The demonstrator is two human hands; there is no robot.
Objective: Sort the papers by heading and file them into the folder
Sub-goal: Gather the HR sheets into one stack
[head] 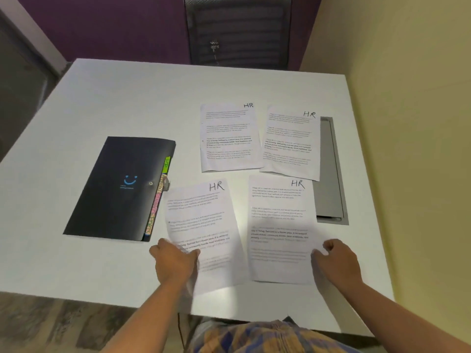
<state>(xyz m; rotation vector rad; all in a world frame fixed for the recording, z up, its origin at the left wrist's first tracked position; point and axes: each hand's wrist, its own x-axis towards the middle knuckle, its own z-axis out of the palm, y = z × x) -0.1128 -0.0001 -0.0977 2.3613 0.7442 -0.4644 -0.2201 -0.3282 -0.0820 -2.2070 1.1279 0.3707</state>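
Note:
Several printed papers headed "HR" lie on the white table [127,103]: a far-left sheet [229,138], a far-right sheet [290,143], a near-left sheet [204,220] and a near-right sheet [280,225]. A black folder [119,187] with a smiley logo and coloured tabs along its right edge lies shut to the left. My left hand [175,261] rests on the near-left sheet's left edge with fingers curled, seemingly pinching it. My right hand [336,258] sits at the near-right sheet's right edge, fingers curled; whether it holds the paper is unclear.
A grey cable-tray lid [328,174] is set into the table at the right, partly under the papers. A black mesh chair [239,31] stands beyond the far edge. A yellow wall [407,72] runs along the right side.

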